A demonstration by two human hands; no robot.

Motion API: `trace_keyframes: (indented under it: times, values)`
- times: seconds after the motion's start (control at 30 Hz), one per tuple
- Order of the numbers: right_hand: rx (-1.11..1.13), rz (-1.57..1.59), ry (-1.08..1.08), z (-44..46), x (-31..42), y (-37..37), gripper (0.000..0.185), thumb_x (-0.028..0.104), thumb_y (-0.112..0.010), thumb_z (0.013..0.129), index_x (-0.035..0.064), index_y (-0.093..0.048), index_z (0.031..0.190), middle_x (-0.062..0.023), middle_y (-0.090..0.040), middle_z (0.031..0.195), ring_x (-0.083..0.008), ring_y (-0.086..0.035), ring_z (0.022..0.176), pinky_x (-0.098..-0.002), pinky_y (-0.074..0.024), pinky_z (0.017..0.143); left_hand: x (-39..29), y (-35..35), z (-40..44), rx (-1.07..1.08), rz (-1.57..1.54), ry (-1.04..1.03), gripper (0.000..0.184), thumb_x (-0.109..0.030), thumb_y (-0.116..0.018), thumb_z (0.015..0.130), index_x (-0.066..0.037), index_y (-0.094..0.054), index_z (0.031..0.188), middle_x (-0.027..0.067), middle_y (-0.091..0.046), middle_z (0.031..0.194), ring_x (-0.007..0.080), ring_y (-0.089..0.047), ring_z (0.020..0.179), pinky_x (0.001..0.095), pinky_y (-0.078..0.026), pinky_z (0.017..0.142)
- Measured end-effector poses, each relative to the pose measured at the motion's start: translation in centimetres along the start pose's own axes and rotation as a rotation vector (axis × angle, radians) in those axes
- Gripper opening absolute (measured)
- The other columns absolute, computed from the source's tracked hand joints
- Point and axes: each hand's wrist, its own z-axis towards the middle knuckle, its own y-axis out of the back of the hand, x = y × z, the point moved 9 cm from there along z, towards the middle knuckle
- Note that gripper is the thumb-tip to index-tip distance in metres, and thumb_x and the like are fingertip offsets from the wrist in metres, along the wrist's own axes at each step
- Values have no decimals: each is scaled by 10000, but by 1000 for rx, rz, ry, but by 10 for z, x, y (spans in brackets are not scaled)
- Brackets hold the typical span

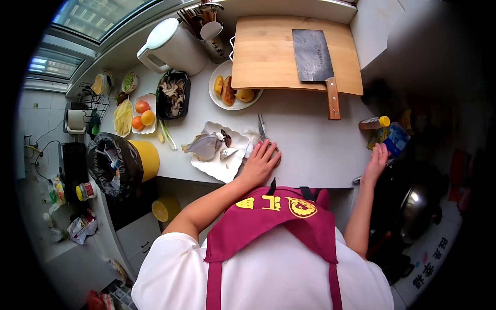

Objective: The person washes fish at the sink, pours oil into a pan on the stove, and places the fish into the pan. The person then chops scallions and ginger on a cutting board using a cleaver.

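My left hand (261, 164) lies at the counter's front, its fingers over the handles of a pair of scissors (262, 126); the blades point away from me. Just left of it is a white wavy-edged plate (212, 166) bearing a flat silvery fish (204, 146) and some dark and pale pieces. A crumpled whitish thing (252, 138) sits between plate and scissors. My right hand (375, 164) is raised at the counter's right end with fingers stretched out and nothing in it. Close to it are a yellow-capped bottle (374, 123) and a blue packet (397, 139).
A cutting board (268, 51) carries a cleaver (313, 56) at the back. Further left are a plate of potatoes (227, 92), a tray of mushrooms (173, 94), tomatoes (142, 107), and a kettle (175, 46). A bag-lined yellow bin (145, 159) stands left; a lidded pan (417, 214) is right.
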Motion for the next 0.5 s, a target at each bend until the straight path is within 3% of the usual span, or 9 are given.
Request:
trace_keyframes:
  times: [0.07, 0.2, 0.33, 0.4, 0.47, 0.5]
  values:
    - [403, 157, -254, -14, 28, -77, 484, 239, -504, 957, -25, -386, 1345, -154, -530, 1260, -216, -535, 1107, -324, -419, 947, 9, 7, 0, -5, -25, 33, 420, -222, -524, 851, -107, -523, 1255, 162, -434, 1374, 361, -356, 1311, 485, -258, 1088]
    - [776, 548, -704, -11, 28, -174, 504, 328, -525, 949, 2, -413, 1317, -142, -523, 1262, -210, -546, 1085, -321, -458, 894, 29, 7, -7, 22, -3, 20, 425, -254, -545, 865, -133, -515, 1272, 149, -412, 1398, 354, -336, 1330, 484, -246, 1098]
    - [774, 755, -763, 0, 33, -221, 425, 338, -576, 917, 56, -484, 1222, -123, -535, 1204, -229, -552, 1056, -372, -483, 871, 57, 21, -13, 121, -35, 22, 537, -280, -630, 808, -140, -492, 1307, 145, -389, 1418, 351, -299, 1352, 481, -222, 1114]
    - [728, 820, -800, 8, 9, -236, 372, 315, -640, 876, 88, -531, 1150, -102, -579, 1077, -231, -567, 946, -386, -485, 855, 65, 26, -15, 270, -120, 24, 639, -310, -669, 771, -138, -455, 1348, 152, -372, 1430, 344, -274, 1367, 466, -211, 1122]
    - [654, 865, -747, 14, 12, -241, 340, 296, -669, 860, 81, -558, 1100, -82, -613, 985, -239, -592, 890, -409, -499, 817, 77, 50, -3, 179, -272, 196, 712, -341, -686, 764, -101, -413, 1377, 152, -377, 1431, 321, -282, 1371, 450, -201, 1128]
    - [659, 872, -771, 14, 15, -242, 327, 281, -671, 860, 72, -564, 1088, -78, -617, 968, -232, -600, 866, -408, -510, 786, 97, 61, 10, 3, -587, 340, 690, -342, -670, 799, -80, -402, 1379, 146, -388, 1426, 301, -302, 1364, 445, -217, 1122]
